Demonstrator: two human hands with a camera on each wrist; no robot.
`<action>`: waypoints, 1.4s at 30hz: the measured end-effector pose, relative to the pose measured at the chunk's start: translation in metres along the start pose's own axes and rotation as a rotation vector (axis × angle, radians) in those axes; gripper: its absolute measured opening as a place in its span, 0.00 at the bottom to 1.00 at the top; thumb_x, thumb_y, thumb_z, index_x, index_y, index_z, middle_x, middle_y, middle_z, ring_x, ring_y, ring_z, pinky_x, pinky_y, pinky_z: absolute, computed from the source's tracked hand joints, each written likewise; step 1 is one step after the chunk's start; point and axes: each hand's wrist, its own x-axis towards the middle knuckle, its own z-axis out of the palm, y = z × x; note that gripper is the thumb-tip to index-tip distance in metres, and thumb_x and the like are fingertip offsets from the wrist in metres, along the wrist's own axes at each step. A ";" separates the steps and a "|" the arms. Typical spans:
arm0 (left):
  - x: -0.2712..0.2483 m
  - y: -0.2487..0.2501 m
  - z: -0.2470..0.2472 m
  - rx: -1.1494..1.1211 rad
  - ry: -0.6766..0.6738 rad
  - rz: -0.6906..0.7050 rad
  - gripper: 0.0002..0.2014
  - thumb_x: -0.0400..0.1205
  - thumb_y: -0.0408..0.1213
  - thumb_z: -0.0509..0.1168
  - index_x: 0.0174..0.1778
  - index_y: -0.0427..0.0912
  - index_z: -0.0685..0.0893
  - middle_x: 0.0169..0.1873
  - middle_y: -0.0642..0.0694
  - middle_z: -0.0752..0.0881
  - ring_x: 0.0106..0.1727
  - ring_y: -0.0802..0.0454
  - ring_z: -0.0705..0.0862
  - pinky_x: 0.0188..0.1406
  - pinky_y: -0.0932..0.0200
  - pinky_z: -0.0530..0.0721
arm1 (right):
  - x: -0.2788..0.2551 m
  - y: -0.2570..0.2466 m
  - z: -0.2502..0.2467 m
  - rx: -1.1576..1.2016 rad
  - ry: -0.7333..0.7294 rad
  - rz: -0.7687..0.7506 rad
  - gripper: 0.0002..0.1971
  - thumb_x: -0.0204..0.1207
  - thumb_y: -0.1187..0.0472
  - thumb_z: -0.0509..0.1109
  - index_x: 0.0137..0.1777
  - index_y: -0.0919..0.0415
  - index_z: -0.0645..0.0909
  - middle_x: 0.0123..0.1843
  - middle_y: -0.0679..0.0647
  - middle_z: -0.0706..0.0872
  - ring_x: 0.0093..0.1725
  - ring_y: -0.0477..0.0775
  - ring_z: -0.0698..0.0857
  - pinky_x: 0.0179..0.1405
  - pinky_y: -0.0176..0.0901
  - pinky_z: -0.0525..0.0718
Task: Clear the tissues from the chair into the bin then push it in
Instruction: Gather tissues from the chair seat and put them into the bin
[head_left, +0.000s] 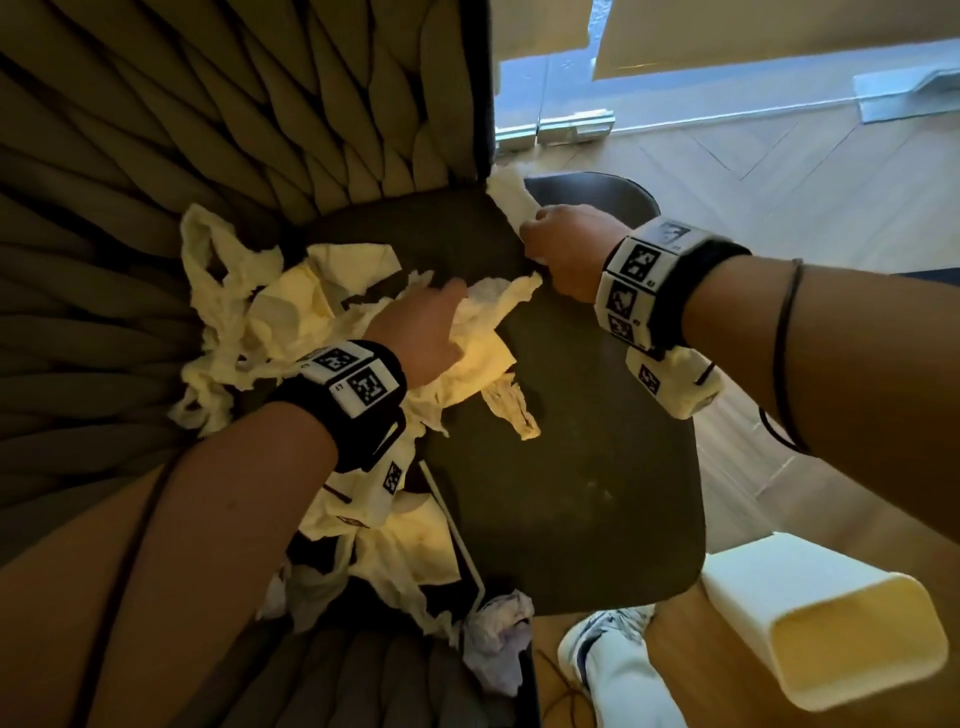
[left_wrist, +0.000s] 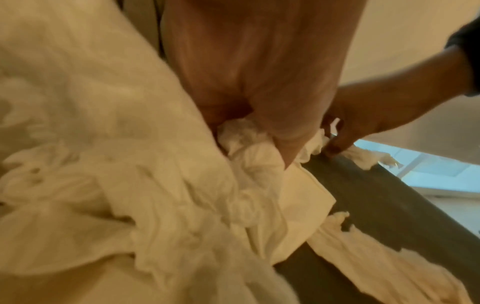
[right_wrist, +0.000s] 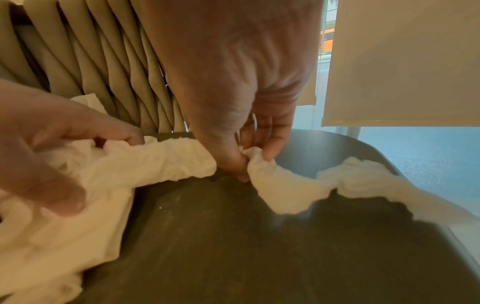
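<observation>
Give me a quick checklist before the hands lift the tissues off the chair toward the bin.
1. Right hand pinching the tissue strip at the back of the seat: ok.
2. Left hand gripping the tissue pile: ok, fingers are curled into it.
3. All tissues gathered: not ok; a loose scrap lies mid-seat and more paper sits under the left forearm.
4. Bin within view and open: ok; it lies on its side on the floor, right of the chair.
5. Bin has room: cannot tell beyond its mouth.
</observation>
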 end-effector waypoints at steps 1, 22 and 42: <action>-0.003 -0.001 -0.001 -0.030 0.001 -0.005 0.26 0.77 0.36 0.69 0.70 0.45 0.68 0.65 0.39 0.78 0.65 0.39 0.79 0.56 0.48 0.78 | -0.001 0.000 0.001 0.056 -0.023 0.038 0.22 0.75 0.63 0.69 0.69 0.62 0.75 0.64 0.62 0.80 0.63 0.64 0.82 0.58 0.51 0.80; -0.104 -0.039 -0.061 -0.426 0.468 -0.147 0.19 0.79 0.36 0.69 0.65 0.42 0.75 0.50 0.50 0.76 0.51 0.55 0.75 0.47 0.61 0.71 | -0.102 -0.083 0.101 0.115 0.077 -0.032 0.41 0.70 0.48 0.73 0.80 0.51 0.57 0.79 0.55 0.63 0.74 0.60 0.66 0.70 0.56 0.71; -0.120 -0.020 -0.034 -0.414 0.409 -0.106 0.21 0.78 0.37 0.69 0.66 0.42 0.75 0.56 0.45 0.79 0.52 0.54 0.74 0.49 0.63 0.70 | -0.193 -0.121 0.144 0.068 -0.531 -0.452 0.38 0.67 0.38 0.74 0.71 0.60 0.72 0.66 0.57 0.79 0.62 0.60 0.82 0.61 0.51 0.81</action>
